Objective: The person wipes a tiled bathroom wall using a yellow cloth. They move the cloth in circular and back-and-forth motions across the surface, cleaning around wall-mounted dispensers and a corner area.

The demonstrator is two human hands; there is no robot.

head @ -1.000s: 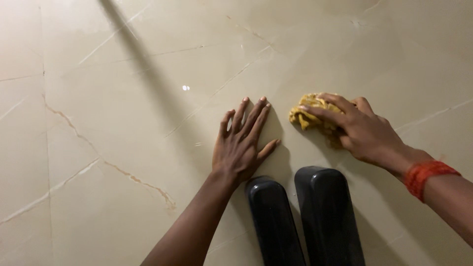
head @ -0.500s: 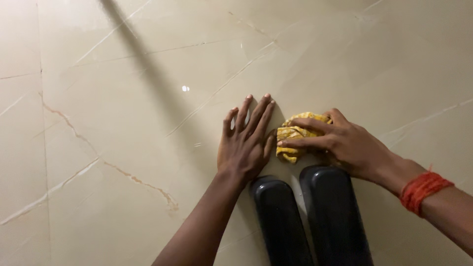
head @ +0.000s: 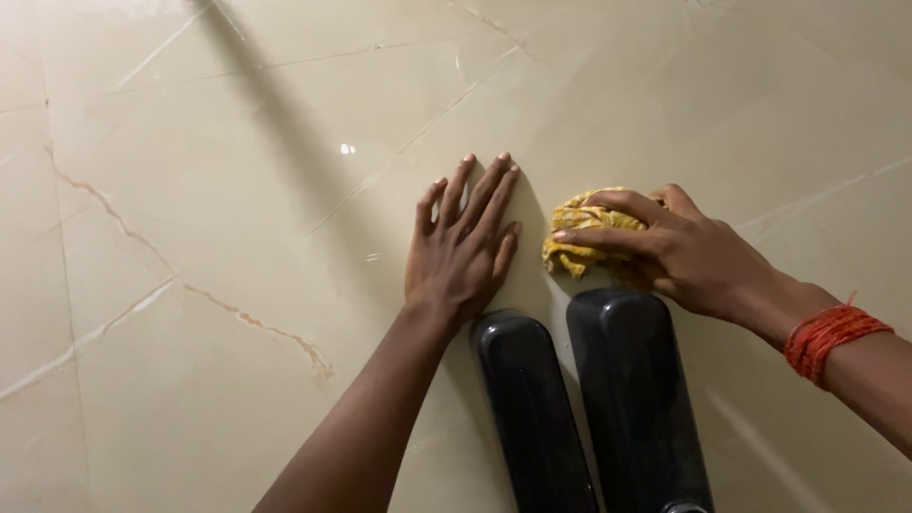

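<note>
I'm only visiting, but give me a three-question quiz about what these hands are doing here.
1. True or false: the left hand lies flat with fingers spread on the tiled floor.
2. What does the right hand press on? A) a yellow cloth B) a sponge C) a brush
3. Fill in: the red thread band sits on the ____ wrist.

Key: 1 true. 2 A, the yellow cloth, bunched under the fingers. 3 right. The two black objects lie side by side just below both hands.
</note>
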